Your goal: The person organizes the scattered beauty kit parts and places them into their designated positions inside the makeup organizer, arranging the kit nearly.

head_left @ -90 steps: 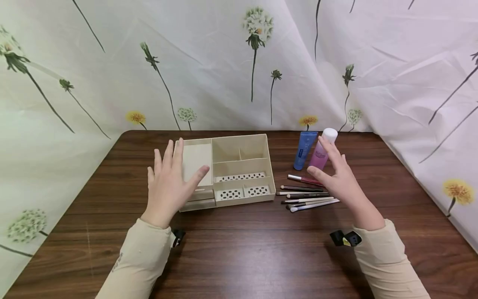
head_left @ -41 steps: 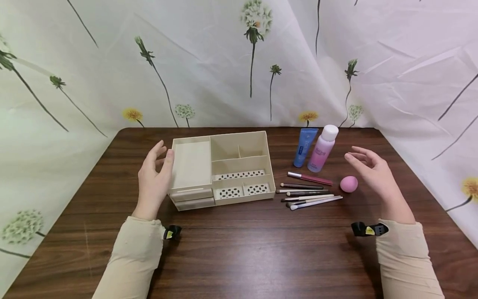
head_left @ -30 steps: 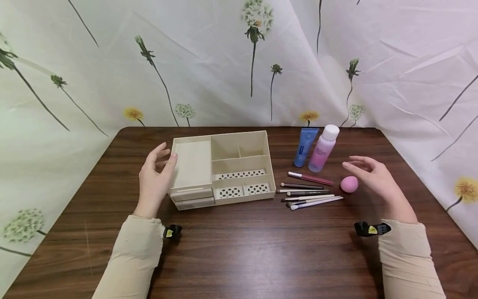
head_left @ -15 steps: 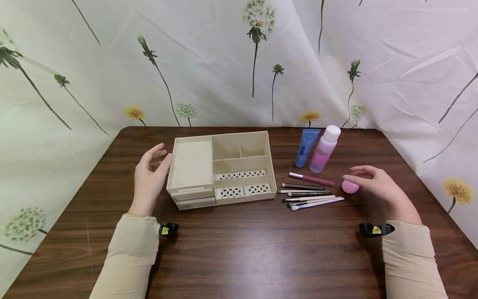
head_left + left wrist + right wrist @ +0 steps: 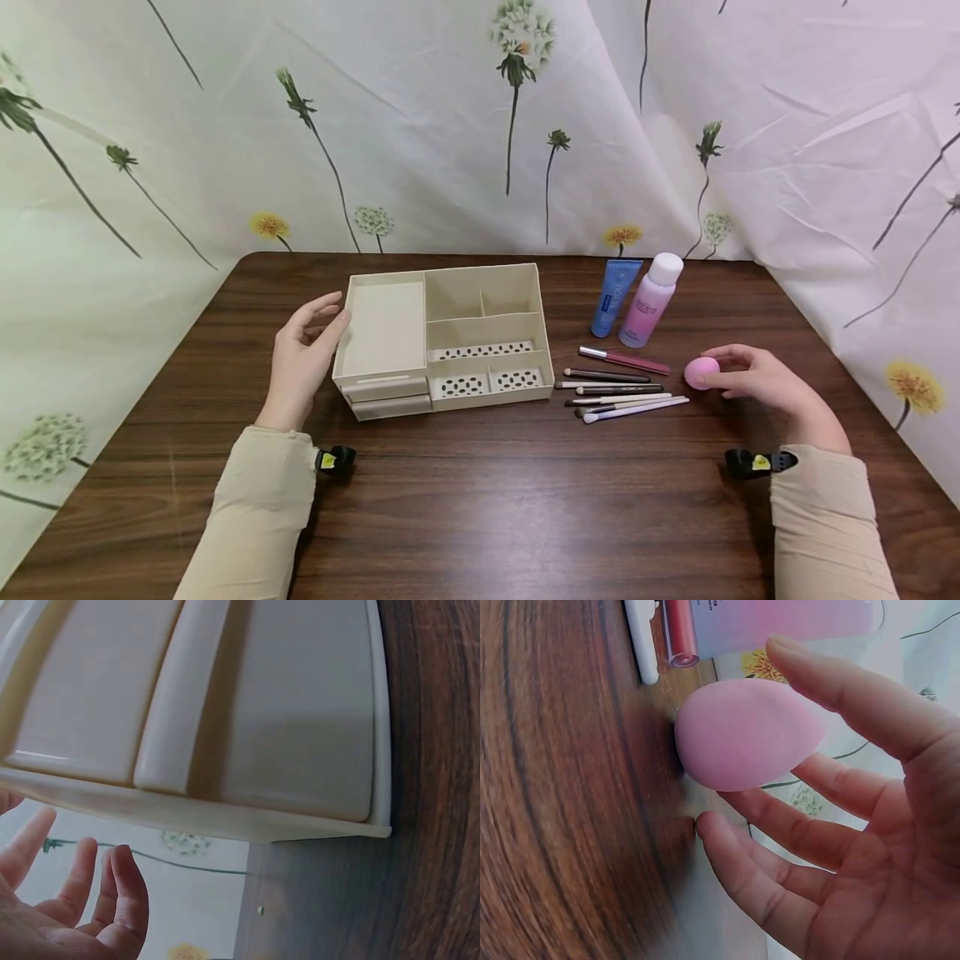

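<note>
In the head view my right hand is beside a pink egg-shaped makeup sponge at the table's right. The right wrist view has that sponge between the thumb and the bent fingers. A finger lies right at its lower side; the thumb tip shows apart from it. My left hand, fingers loosely curved, is at the left side of a cream desktop organizer, thumb tip close to its edge. In the left wrist view its two drawers are closed.
Left of the sponge lie several makeup brushes and a lip gloss tube. Behind them stand a blue squeeze tube and a pink bottle with a white cap. A flowered cloth hangs behind the table.
My right hand has moved right and then down from near the bottle to the sponge. My left hand has drawn back from over the organizer to its left side.
</note>
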Motion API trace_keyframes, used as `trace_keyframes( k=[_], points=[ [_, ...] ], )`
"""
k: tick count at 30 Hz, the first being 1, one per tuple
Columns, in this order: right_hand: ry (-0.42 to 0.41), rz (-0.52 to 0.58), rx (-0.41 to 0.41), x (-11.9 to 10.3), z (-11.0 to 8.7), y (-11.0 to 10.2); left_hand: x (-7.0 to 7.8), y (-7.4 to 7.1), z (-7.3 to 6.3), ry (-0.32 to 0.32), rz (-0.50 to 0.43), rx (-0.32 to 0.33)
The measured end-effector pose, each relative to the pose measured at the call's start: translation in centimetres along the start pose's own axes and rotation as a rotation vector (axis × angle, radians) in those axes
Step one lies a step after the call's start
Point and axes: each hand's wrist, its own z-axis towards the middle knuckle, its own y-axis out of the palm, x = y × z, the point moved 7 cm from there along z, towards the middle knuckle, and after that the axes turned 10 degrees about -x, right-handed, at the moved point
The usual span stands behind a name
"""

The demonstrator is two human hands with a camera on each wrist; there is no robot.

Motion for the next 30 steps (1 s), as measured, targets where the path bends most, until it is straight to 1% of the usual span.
trace_keyframes(
  k=[2,12,16,21,26,30],
  points=[
    [0.006,0.009,0.0,0.06,-0.01,0.04,-0.06,0.03,0.05,0.0,0.006,-0.008],
    [-0.017,0.017,0.007,-0.31,0.15,0.19,-0.36,0.07,0.13,-0.009,0.022,-0.03],
    [-0.011,0.005,0.019,-0.3,0.18,0.2,-0.56,0.25,0.17,-0.016,0.036,-0.052],
    [-0.008,-0.012,0.034,-0.24,0.26,0.13,-0.72,0.45,0.25,-0.02,0.033,-0.067],
    [-0.022,0.009,0.079,-0.32,0.55,0.02,-0.75,0.47,0.25,-0.021,0.028,-0.068],
    [-0.036,0.038,0.14,-0.68,0.45,-0.22,-0.74,0.54,0.28,-0.019,0.033,-0.08]
  ],
)
